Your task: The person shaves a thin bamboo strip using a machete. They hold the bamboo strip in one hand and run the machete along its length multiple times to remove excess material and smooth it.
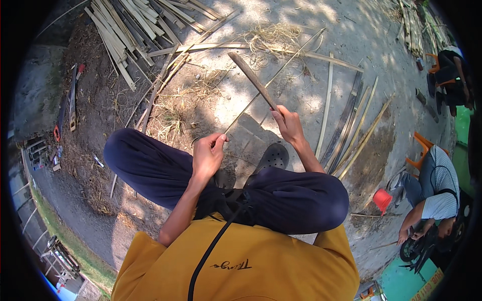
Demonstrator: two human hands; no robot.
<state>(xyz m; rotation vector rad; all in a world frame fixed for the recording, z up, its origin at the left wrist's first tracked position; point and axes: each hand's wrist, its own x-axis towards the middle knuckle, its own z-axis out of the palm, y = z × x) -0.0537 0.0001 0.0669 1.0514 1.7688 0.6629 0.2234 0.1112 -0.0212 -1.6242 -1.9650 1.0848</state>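
My left hand (208, 156) is closed, thumb and fingers pinching the near end of a thin bamboo strip (296, 53). The strip runs from there up and to the right, over the ground. In my right hand (289, 126) is the handle end of a long machete (249, 76) with a dull brown blade, which points up and to the left. Blade and strip cross in front of my knees; whether they touch I cannot tell. The machete's grip is mostly hidden by my fingers.
Split bamboo slats (118, 35) lie piled at the far left. Fine shavings (273, 37) are heaped ahead, and several long strips (359, 125) lie to my right. A handsaw (59, 118) rests at left. Near a red bucket (382, 199), a seated person (436, 180) works at right.
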